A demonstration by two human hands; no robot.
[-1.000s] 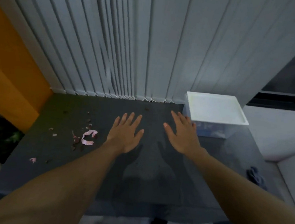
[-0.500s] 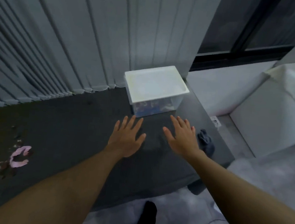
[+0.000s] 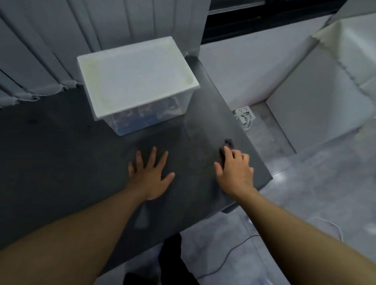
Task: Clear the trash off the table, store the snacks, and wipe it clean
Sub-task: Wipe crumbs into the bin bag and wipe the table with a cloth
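The dark grey table (image 3: pixel 45 152) fills the left and middle of the view. My left hand (image 3: pixel 150 175) lies flat on it, fingers spread and holding nothing. Near the table's right edge my right hand (image 3: pixel 235 169) rests on a small dark cloth (image 3: pixel 227 144), fingers curled down onto it and hiding most of it. Behind my hands a clear plastic storage box with a white lid (image 3: pixel 135 78) stands closed. Colourful snack packets (image 3: pixel 144 115) show through its front wall. No trash scraps are in view.
Grey vertical blinds (image 3: pixel 56 28) hang along the table's far edge. On the floor to the right lie a white power strip (image 3: pixel 244 113) and a thin cable (image 3: pixel 224 261). A white-covered piece of furniture (image 3: pixel 347 76) stands further right.
The view has swung right, so the pink scraps on the left have left the frame. My right hand moved right onto the dark cloth and curled its fingers. The left hand stays flat.
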